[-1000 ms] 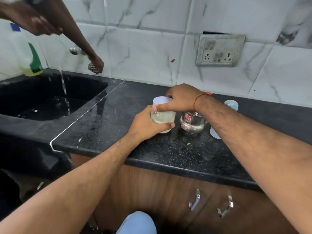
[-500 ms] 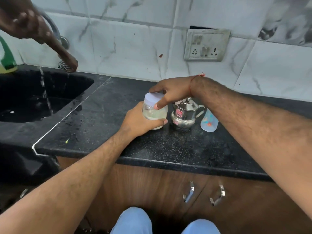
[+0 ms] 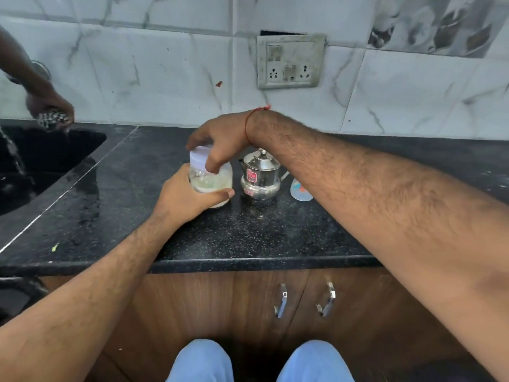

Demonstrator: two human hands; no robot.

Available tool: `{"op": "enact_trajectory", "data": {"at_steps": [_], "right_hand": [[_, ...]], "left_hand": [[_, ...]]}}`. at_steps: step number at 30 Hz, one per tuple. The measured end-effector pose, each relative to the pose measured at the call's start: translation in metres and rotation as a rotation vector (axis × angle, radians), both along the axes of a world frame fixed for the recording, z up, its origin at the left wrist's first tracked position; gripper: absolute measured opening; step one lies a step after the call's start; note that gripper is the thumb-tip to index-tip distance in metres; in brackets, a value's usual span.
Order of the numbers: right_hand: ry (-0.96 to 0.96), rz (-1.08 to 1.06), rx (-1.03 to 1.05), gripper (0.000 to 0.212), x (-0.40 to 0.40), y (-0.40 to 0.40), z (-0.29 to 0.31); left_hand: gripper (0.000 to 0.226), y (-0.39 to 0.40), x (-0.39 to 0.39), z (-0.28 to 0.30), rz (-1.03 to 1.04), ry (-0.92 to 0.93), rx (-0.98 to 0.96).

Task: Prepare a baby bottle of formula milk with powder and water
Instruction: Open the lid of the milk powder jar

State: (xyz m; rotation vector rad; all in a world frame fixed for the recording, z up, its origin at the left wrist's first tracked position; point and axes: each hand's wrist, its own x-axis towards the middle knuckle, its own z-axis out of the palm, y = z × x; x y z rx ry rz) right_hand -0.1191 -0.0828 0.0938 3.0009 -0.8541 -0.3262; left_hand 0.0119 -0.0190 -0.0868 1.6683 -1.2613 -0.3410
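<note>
Landmark: the powder jar [image 3: 210,179], standing on the black surface [image 3: 248,238], near its middle.
Left hand [image 3: 187,198]: on the near side of the jar, fingers and thumb wrapped round the glass body; this grip has not shifted over the last second.
Right hand [image 3: 217,144]: over the top of the jar, fingers curled down round the white lid [image 3: 200,158]. A second ago it reached in from the jar's right side; now the wrist is up and over, as in a turning stroke.
Lid: still seated on the jar, no gap visible.
Meaning for the task: judged an unscrewing in progress; powder is not yet reachable.
Steel pot [image 3: 260,176]: just right of the jar, lid on, untouched.
Baby bottle [image 3: 298,190]: right of the pot, partly hidden by the right forearm; whether it holds anything cannot be told.
Sink [image 3: 55,155]: well left of the jar.
Another person's hand [image 3: 51,111]: over the sink, holding a scrubber.
</note>
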Motion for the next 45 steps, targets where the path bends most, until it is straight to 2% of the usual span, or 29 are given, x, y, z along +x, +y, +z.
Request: {"op": "enact_trajectory", "data": {"at_steps": [3, 5, 8, 10, 13, 15, 17, 20, 22, 24, 26, 29, 31, 33, 35, 38, 45], "right_hand": [[-0.001, -0.010, -0.071, 0.090, -0.001, 0.001, -0.002], [0.007, -0.048, -0.163, 0.086, 0.000, 0.001, -0.004], [-0.035, -0.039, -0.067, 0.068, -0.001, 0.000, -0.003], [-0.053, -0.018, 0.011, 0.073, -0.003, 0.002, 0.001], [-0.055, -0.035, -0.053, 0.081, -0.002, 0.002, -0.001], [-0.059, -0.032, -0.077, 0.070, -0.001, -0.001, -0.003], [-0.082, -0.020, 0.011, 0.063, -0.002, -0.003, -0.002], [-0.112, -0.033, 0.083, 0.076, -0.004, -0.001, 0.001], [-0.096, -0.046, -0.003, 0.082, -0.002, -0.002, -0.001], [-0.082, -0.038, -0.027, 0.072, -0.001, -0.007, -0.002], [-0.091, -0.021, 0.046, 0.068, -0.002, -0.008, -0.002], [-0.096, -0.038, 0.028, 0.084, -0.001, -0.006, -0.001], [-0.089, -0.051, -0.011, 0.083, 0.000, -0.008, -0.002], [-0.094, -0.036, 0.034, 0.078, 0.001, -0.010, -0.003], [-0.114, -0.040, 0.064, 0.086, 0.000, -0.011, -0.002], [-0.122, -0.059, -0.002, 0.095, 0.000, -0.012, -0.003], [-0.213, -0.020, 0.063, 0.072, -0.001, -0.015, 0.008]], "left_hand": [[0.099, -0.001, -0.002, 0.001, 0.005, 0.006, 0.001], [0.098, -0.001, 0.000, 0.001, 0.007, 0.011, -0.002], [0.099, 0.000, -0.001, 0.001, 0.002, 0.018, -0.006], [0.098, 0.000, -0.002, 0.001, 0.009, 0.029, -0.012], [0.093, 0.000, -0.004, 0.000, 0.022, 0.024, -0.001], [0.092, 0.000, -0.005, 0.000, 0.031, 0.022, 0.000], [0.094, 0.001, -0.005, -0.001, 0.029, 0.029, -0.009], [0.096, 0.000, -0.003, -0.002, 0.029, 0.025, -0.008], [0.096, -0.001, -0.002, -0.003, 0.027, 0.015, -0.004], [0.096, -0.001, -0.002, -0.002, 0.024, 0.019, -0.005], [0.096, 0.000, -0.003, -0.002, 0.028, 0.029, -0.008], [0.095, 0.001, -0.002, -0.002, 0.034, 0.021, -0.002], [0.096, 0.000, -0.001, -0.003, 0.030, 0.019, 0.002], [0.098, 0.000, -0.001, -0.003, 0.024, 0.026, -0.006], [0.099, -0.001, -0.001, -0.003, 0.023, 0.029, -0.003], [0.099, -0.002, -0.001, -0.004, 0.029, 0.015, 0.014], [0.103, -0.004, 0.001, -0.007, 0.013, 0.017, 0.004]]}}
